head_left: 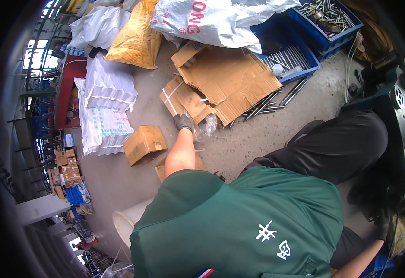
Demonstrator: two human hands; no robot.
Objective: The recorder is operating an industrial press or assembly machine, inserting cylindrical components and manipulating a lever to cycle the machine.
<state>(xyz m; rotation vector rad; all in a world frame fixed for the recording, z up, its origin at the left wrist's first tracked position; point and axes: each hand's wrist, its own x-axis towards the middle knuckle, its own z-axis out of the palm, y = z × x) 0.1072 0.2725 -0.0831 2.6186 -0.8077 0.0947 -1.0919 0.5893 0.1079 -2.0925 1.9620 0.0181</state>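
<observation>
While the person in the green shirt (239,227) leans over the concrete floor (239,148), the gloved left hand (183,123) grips a clear plastic bag (205,127), just beside flattened cardboard (225,81) and near a small brown box (144,144). Right hand (384,224), gloved, sits at the picture's lower right edge; grip cannot be told. Metal rods (267,104) lie beside a blue crate (300,58).

The left arm stretches straight forward, bare from the short green sleeve to the wrist, and ends in a dark-gloved left hand (183,122) whose fingers curl closed, back of the hand up. The right arm bends out low at the right edge; its gloved right hand (384,225) is mostly hidden
</observation>
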